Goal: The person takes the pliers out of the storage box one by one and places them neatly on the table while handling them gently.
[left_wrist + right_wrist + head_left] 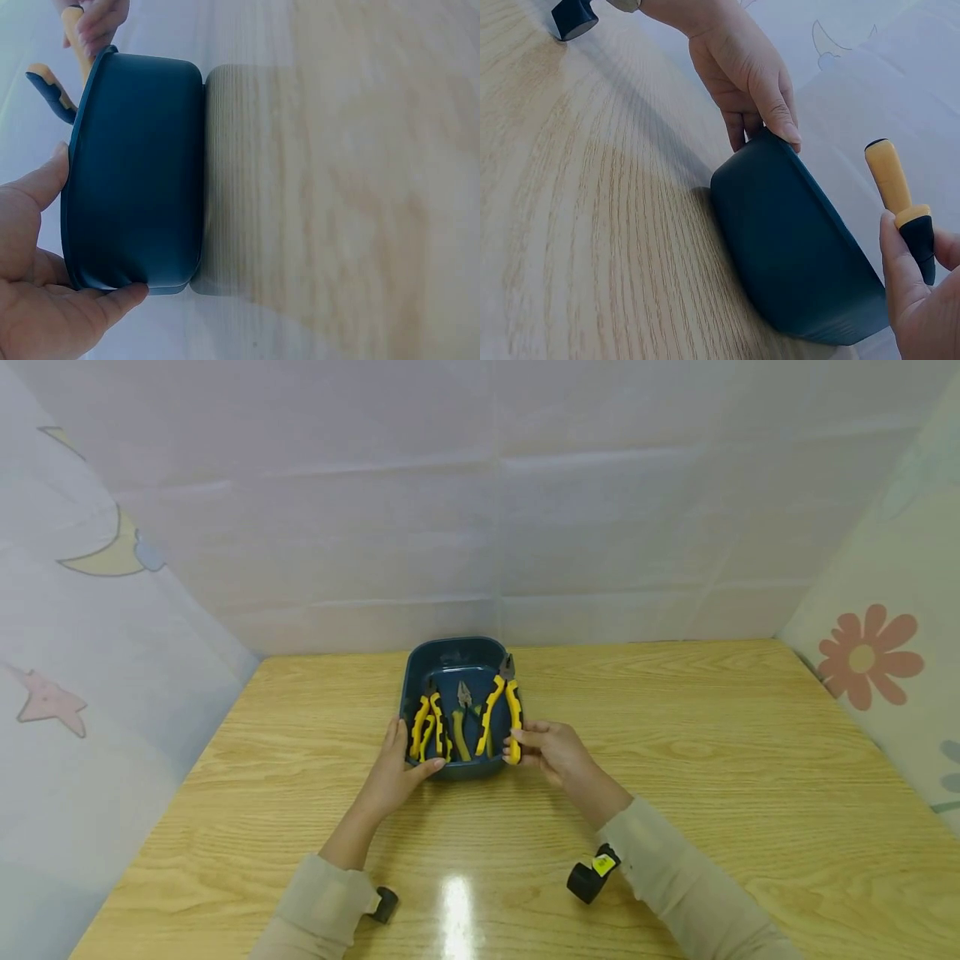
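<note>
A dark blue tub (472, 771) stands on the table, with several pliers inside. My left hand (387, 781) grips its near left corner, thumb over the rim (66, 217) and fingers against the outer wall. At the tub's right side my right hand (561, 753) pinches one handle of yellow-and-black pliers (514, 703). These pliers are spread, their jaws pointing away over the right rim; the other handle lies over the tub's inside. Yellow-and-black pliers (438, 727) lie at the left in the tub, and another pair of pliers (461, 733) lies in the middle, partly overlapped.
The wooden table (712, 760) reaches back to a pale cloth wall (600, 527). Printed cloth also hangs at the left and right sides. A black wrist camera (592, 877) juts from the right sleeve, and another wrist camera (386, 904) from the left.
</note>
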`<state>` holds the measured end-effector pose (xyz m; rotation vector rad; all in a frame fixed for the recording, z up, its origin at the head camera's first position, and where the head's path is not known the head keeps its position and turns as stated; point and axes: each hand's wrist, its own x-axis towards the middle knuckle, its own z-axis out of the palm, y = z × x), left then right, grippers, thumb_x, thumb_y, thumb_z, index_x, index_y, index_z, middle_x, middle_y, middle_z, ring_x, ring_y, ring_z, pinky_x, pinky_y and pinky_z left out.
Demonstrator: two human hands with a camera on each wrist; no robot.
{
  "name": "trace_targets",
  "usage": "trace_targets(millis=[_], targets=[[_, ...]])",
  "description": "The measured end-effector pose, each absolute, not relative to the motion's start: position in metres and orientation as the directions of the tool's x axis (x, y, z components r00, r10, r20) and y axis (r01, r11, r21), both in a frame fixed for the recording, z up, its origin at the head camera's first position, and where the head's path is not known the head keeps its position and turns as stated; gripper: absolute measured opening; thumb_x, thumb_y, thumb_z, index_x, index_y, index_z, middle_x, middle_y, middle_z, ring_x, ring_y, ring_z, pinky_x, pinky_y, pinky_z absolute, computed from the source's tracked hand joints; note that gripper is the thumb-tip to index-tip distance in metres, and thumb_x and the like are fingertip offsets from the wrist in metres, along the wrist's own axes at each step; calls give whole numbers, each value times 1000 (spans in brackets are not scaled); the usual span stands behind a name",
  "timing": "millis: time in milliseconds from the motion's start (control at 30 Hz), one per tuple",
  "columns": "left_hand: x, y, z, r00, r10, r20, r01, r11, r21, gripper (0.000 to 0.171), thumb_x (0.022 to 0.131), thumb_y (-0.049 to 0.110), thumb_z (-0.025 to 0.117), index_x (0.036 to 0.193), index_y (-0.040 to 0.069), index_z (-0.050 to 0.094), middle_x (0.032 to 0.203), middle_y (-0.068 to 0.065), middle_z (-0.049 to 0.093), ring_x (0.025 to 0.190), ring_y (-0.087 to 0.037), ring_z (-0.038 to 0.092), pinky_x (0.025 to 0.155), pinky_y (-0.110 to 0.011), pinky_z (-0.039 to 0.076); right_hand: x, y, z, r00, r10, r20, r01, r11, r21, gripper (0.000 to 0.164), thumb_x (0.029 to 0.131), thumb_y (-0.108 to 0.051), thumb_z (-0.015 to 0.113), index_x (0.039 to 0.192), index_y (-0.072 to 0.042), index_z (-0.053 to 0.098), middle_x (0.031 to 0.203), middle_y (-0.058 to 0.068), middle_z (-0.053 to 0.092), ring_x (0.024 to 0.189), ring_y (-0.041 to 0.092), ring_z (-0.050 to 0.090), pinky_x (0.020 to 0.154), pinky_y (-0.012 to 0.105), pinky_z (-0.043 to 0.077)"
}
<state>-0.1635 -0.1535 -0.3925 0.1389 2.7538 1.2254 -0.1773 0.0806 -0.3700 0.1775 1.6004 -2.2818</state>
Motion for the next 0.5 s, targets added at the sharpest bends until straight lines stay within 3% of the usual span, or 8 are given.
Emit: trace_targets(millis=[200,500], targets=[[-163,-153,-391,-988,135,-78,32,667,744,89,81,38,57,138,2,-1,142,-10,-12,127,-32,5,98,-47,16,-177,86,-371,-933,-214,-289,343,-289,-894,39,87,5,45,120,20,32,84,14,54,72,17,58,71,32,49],[-163,-153,-390,-987,138,-79,34,668,743,88,82,38,57,137,2,-1,142,-10,-12,127,-31,4,99,-47,16,-175,92,-374,-933,-223,-281,339,-296,-893,40,87,5,43,122,19,30,88,19,54,70,16,58,70,32,49]])
